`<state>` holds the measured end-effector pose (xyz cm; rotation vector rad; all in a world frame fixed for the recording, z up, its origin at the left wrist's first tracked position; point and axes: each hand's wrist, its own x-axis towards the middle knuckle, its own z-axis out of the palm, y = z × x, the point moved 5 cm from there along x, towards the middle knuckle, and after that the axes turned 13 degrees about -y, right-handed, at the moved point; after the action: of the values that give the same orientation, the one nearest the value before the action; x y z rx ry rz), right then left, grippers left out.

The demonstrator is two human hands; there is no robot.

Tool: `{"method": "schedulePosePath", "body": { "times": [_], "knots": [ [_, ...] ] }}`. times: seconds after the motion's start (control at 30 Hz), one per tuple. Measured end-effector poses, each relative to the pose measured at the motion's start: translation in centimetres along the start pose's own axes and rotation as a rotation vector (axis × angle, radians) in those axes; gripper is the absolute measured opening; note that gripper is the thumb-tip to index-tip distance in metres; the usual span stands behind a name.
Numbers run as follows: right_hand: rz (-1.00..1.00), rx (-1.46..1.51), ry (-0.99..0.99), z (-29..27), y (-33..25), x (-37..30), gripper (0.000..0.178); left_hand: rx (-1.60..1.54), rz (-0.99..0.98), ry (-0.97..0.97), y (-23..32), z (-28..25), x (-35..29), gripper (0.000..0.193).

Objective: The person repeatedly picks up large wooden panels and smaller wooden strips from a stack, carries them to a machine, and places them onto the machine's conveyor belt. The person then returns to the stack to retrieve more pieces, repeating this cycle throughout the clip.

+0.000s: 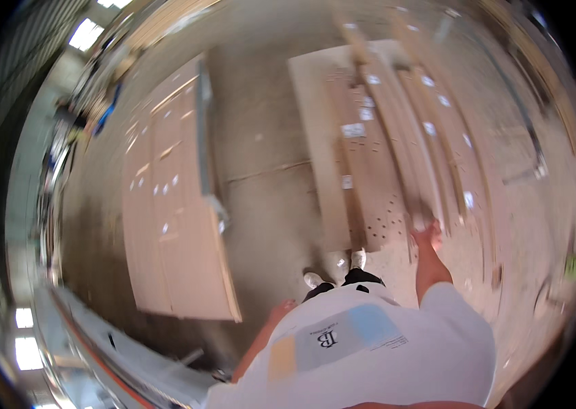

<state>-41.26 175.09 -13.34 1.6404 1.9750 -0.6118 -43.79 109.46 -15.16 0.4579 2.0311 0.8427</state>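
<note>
My right hand [428, 236] reaches forward to the near end of a long, narrow pinkish-tan board [400, 146], its fingers curled at the board's end; motion blurs the grip somewhat. That board is one of several lying lengthwise side by side, some with white labels. Beneath and left of it is a wider panel [376, 198] with rows of dark holes near its close end. My left hand [284, 310] hangs low beside my body, away from the boards, and its fingers are too blurred to read.
Left of me lies a stack of wide boards [175, 259] with labels, beside a grey metal edge [204, 129]. A grey machine with an orange strip [100, 361] stands at the lower left. Concrete floor [267, 198] runs between the stacks. More long boards [540, 75] lie at the far right.
</note>
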Motion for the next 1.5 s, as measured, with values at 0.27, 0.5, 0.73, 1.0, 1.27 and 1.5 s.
{"method": "schedulePosePath", "body": {
  "times": [0.27,0.5,0.73,1.0,1.27,1.5],
  "knots": [
    [0.006,-0.104,0.002,2.7,0.6,1.5,0.117,-0.541,-0.48,0.176,-2.3,1.5,-6.6,0.042],
    [-0.203,-0.069,0.227,0.4,-2.9,-1.0,0.092,-0.59,-0.475,0.194,-5.1,5.5,-8.3,0.044],
    [-0.897,0.233,0.186,6.3,-11.9,-9.3,0.05,-0.421,-0.351,0.309,-8.1,3.8,-10.4,0.04],
    [-1.204,-0.188,-0.287,24.7,-18.8,-25.8,0.039,-0.436,-0.558,0.449,-18.5,5.3,-21.7,0.03],
    [-1.304,-0.354,-0.361,28.3,-23.4,-35.9,0.041,-0.694,-0.632,0.477,-37.2,13.6,-30.3,0.023],
    [-1.274,-0.239,-0.154,26.3,-34.7,-38.7,0.037,-1.106,-0.522,0.47,-39.1,6.9,-28.9,0.019]
  ]
}}
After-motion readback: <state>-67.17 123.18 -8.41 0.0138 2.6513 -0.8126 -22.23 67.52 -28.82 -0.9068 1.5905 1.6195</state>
